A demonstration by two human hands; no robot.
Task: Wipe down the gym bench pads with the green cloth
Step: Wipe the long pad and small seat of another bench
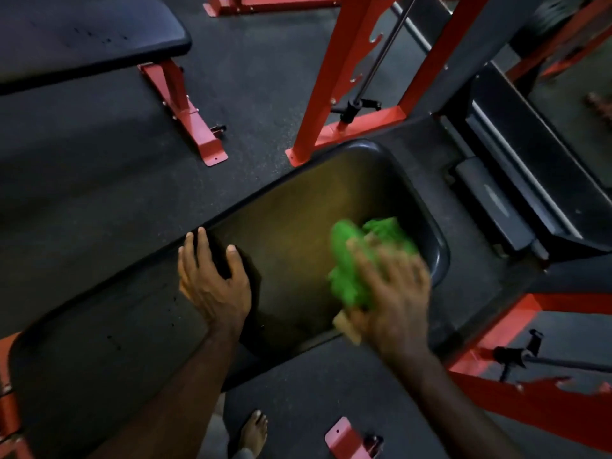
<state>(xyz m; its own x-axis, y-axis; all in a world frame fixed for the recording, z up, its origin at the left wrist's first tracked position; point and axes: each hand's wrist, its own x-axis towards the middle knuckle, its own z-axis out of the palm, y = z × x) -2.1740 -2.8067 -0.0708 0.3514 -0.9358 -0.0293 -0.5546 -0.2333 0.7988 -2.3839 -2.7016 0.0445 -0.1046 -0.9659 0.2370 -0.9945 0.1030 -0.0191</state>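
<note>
1. Green cloth (357,260), bunched and blurred, lay on the black bench pad (291,207) towards its rounded end, the end nearest the red rack upright (334,94).
2. The right hand (390,286) sat on top of the cloth, fingers spread and pressing it down onto the pad; the blur made it hard to tell whether any finger curled round the fabric.
3. The left hand (212,279) rested on the pad's far edge, thumb on the top surface and fingers draped over the rim, seemingly to steady the bench.
4. I judged the wiping itself to be the step in hand, on this pad's rounded end.
5. The next move would call for sweeping the cloth back along the pad towards the left hand, keeping it flat under the palm.
6. A second bench pad (82,38) stood well apart from the first, across the rubber floor (99,154), and looked yet to be reached.
</note>
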